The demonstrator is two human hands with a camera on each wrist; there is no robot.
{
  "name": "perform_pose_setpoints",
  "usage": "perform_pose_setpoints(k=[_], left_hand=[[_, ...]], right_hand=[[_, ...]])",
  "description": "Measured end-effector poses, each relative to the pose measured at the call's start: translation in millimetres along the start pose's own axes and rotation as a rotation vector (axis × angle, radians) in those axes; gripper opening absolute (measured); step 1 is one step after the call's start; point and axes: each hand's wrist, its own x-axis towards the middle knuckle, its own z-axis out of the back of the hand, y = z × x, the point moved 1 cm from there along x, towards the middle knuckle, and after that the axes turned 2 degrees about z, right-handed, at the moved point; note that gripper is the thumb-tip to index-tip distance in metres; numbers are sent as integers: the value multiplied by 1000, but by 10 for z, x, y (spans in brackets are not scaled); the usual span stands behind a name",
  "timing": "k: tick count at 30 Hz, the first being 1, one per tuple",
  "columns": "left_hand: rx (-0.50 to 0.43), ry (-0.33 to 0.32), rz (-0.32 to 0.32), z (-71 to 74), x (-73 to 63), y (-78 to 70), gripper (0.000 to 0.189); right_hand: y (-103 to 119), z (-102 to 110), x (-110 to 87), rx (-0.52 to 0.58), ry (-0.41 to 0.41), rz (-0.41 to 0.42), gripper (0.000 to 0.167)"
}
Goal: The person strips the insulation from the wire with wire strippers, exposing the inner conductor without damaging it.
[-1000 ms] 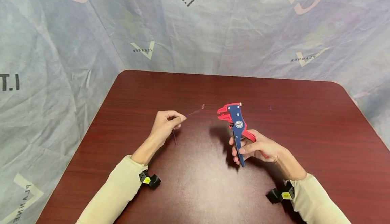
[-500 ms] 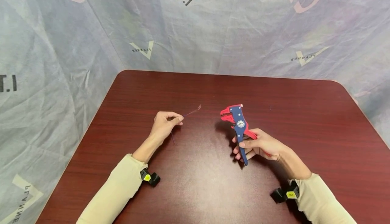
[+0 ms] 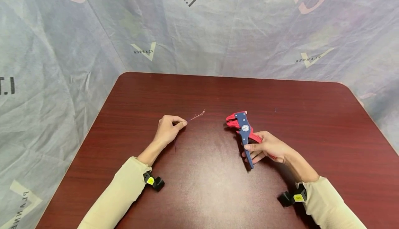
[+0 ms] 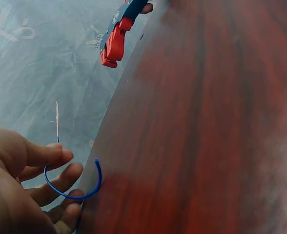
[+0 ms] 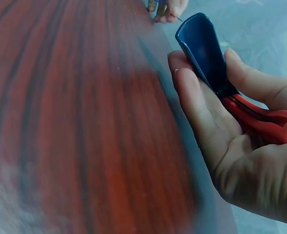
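Note:
Between thumb and forefinger, my left hand (image 3: pixel 168 130) pinches a thin blue wire (image 4: pixel 70 196). Bare copper strands (image 3: pixel 197 115) stick out past the fingertips, slightly splayed, while the insulated tail curls below the hand in the left wrist view. My right hand (image 3: pixel 269 147) holds a wire stripper (image 3: pixel 245 128) with a blue body and red handle, thumb on the blue handle and the other fingers behind it. Its red head points left toward the wire, apart from it. In the right wrist view the handles (image 5: pixel 202 46) lie across my palm.
A small dark scrap (image 3: pixel 275 110) lies on the reddish-brown wooden table (image 3: pixel 199 187), beyond the stripper to the right. Grey printed sheeting (image 3: pixel 212 31) hangs behind the table and along its sides. Each sleeve carries a black wrist camera (image 3: pixel 154 182).
The stripper has shifted slightly right, and its head has dropped lower toward the table. My left hand has drawn slightly left with the wire, whose copper strands now look more spread.

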Motion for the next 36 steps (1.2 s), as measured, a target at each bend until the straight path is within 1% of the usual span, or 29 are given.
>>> perform_pose_setpoints(k=[5,8,16,19,24,28,30,32,34,36], left_hand=[[71,-11,-55,-11,11,24,10],[107,-11,-83,-16,13,31,11],[142,-6,-132,-26,10,32,10],[151,-11,-155,-37,12,41,10],[175,-27,-198,-53,12,43,8],[175,-28,-201,-59,18,51,7],[173,-26,-199,-62,21,62,8],[169,-24,-195,-64,24,72,9],[164,-23,-194,-64,24,78,10],[160,-22,-187,-57,23,81,11]], right_hand=[[-19,-5,14,-8,-21,-20,15],[-35,0,22,-15,-31,-33,16],[-26,13,22,-57,-58,-74,18],[-2,7,8,-66,-51,-81,18],[50,-15,-32,-65,-12,-64,26],[85,-35,-60,-100,-40,-63,35],[96,-56,-72,-150,-79,-64,36],[106,-81,-80,-240,-134,-54,34],[121,-110,-86,-374,-204,-35,30],[137,-128,-83,-559,-288,-14,23]])
